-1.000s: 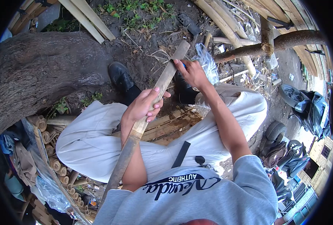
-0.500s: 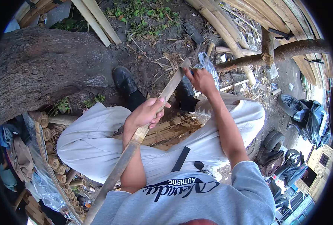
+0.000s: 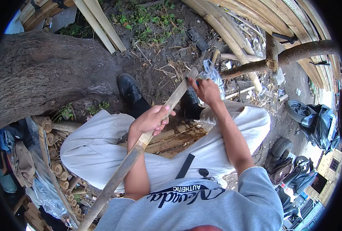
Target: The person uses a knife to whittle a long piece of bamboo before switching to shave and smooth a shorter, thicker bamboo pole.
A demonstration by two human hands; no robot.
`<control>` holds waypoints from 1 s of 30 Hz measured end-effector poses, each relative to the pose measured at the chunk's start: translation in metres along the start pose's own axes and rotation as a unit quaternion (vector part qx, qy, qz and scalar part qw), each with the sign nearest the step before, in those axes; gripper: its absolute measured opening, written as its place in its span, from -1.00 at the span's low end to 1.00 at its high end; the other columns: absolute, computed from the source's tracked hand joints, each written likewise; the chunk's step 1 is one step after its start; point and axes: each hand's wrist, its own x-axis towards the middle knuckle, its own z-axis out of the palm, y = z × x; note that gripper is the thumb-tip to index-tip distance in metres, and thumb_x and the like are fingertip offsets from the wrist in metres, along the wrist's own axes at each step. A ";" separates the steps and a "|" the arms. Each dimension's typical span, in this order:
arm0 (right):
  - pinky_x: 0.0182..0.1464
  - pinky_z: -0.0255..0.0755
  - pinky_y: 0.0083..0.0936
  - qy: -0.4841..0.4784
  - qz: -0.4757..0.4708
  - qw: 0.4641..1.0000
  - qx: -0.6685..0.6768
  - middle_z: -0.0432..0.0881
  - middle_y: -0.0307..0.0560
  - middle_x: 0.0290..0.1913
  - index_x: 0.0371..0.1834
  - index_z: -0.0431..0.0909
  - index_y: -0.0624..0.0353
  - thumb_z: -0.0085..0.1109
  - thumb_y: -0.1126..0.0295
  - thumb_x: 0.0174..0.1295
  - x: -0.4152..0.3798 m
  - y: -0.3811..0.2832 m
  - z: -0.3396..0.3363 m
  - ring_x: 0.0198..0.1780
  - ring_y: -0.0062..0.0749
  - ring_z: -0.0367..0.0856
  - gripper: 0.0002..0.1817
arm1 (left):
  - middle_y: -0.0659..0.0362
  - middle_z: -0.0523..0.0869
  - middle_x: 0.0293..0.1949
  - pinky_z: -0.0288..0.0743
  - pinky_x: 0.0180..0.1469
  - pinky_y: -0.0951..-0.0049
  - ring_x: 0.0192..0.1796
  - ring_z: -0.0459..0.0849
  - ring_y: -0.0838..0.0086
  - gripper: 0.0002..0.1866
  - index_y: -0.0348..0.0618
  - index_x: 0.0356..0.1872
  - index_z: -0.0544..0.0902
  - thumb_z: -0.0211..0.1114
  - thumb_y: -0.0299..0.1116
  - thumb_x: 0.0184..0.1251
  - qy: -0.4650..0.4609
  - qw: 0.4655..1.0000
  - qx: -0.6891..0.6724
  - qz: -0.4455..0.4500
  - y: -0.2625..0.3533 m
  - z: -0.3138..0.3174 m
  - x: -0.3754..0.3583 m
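A long, pale bamboo strip (image 3: 141, 145) runs diagonally from beside my left side up to a point over the ground past my knees. My left hand (image 3: 151, 120) is wrapped around the middle of the strip, thumb on top. Near the far end, my right hand (image 3: 207, 92) is closed around a small tool with a blue part (image 3: 197, 82), mostly hidden by my fingers. Its thumb and index finger are at the strip's edge. Below my left hand, flat bamboo pieces (image 3: 167, 140) lie between my legs.
A thick tree trunk (image 3: 51, 77) stands at the left, above stacked bamboo poles (image 3: 57, 167). A wooden branch (image 3: 294, 56) crosses at right near leaning bamboo slats (image 3: 251, 15). A clear plastic bag (image 3: 213, 73) lies beyond my right hand. Motorcycles (image 3: 313, 123) are parked farther right.
My right hand has moved slightly back toward me along the strip's far end. My left hand keeps its grip in nearly the same place. The view has shifted slightly.
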 end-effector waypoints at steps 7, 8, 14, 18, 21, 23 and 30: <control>-0.29 0.66 0.02 0.040 -0.039 0.995 0.088 0.71 0.23 -0.49 -0.44 0.73 0.17 0.00 -0.12 0.54 -0.013 -0.033 -0.023 -0.36 0.21 0.75 -0.38 | 0.35 0.39 -0.45 0.29 -0.66 0.58 -0.66 0.29 0.73 -0.43 -0.37 0.18 0.52 -0.13 0.05 0.77 0.010 1.000 -0.009 0.011 0.003 -0.005 -0.005; -0.31 0.66 0.02 0.011 0.030 0.996 0.082 0.71 0.29 -0.47 -0.43 0.74 0.17 -0.05 -0.12 0.57 -0.002 -0.018 -0.016 -0.34 0.24 0.76 -0.36 | 0.37 0.39 -0.47 0.26 -0.69 0.62 -0.68 0.27 0.76 -0.41 -0.38 0.18 0.53 -0.12 0.06 0.76 0.020 1.000 -0.003 0.004 0.000 -0.003 -0.003; -0.28 0.63 0.08 0.005 -0.007 0.991 0.134 0.68 0.30 -0.51 -0.31 0.75 0.17 -0.02 -0.08 0.58 -0.013 -0.042 -0.030 -0.36 0.31 0.73 -0.43 | 0.40 0.36 -0.50 0.24 -0.72 0.66 -0.71 0.25 0.79 -0.41 -0.39 0.21 0.52 -0.13 0.05 0.77 0.025 0.999 -0.022 0.016 0.007 -0.004 -0.001; -0.15 0.61 0.08 -0.044 -0.070 0.977 0.195 0.67 0.34 -0.45 -0.19 0.76 0.12 -0.02 -0.04 0.58 -0.035 -0.068 -0.035 -0.29 0.32 0.72 -0.50 | 0.35 0.37 -0.47 0.25 -0.70 0.61 -0.69 0.25 0.75 -0.44 -0.38 0.21 0.50 -0.14 0.02 0.78 0.002 0.997 -0.081 0.018 0.011 -0.008 -0.007; -0.17 0.58 0.11 0.091 -0.092 0.976 0.174 0.66 0.39 -0.43 -0.16 0.74 0.20 -0.08 0.00 0.62 -0.002 -0.011 0.007 -0.26 0.33 0.71 -0.47 | 0.38 0.35 -0.50 0.23 -0.73 0.65 -0.71 0.24 0.79 -0.42 -0.40 0.24 0.52 -0.12 0.02 0.78 -0.001 0.996 -0.085 0.031 0.008 -0.007 -0.009; -0.20 0.56 0.11 0.069 -0.018 0.977 0.202 0.65 0.39 -0.45 -0.17 0.72 0.23 -0.07 0.02 0.62 0.007 -0.006 -0.006 -0.27 0.32 0.71 -0.49 | 0.37 0.36 -0.50 0.24 -0.73 0.66 -0.72 0.24 0.79 -0.41 -0.41 0.26 0.52 -0.12 0.02 0.78 -0.003 0.995 -0.089 0.035 0.007 -0.004 -0.003; -0.30 0.45 0.04 0.004 -0.124 0.947 0.298 0.54 0.40 -0.52 -0.36 0.55 0.33 0.00 0.07 0.63 -0.040 -0.069 -0.027 -0.41 0.38 0.59 -0.48 | 0.37 0.35 -0.48 0.21 -0.71 0.63 -0.72 0.25 0.75 -0.39 -0.38 0.28 0.50 -0.17 0.06 0.78 -0.036 0.989 -0.129 0.067 0.010 -0.010 -0.011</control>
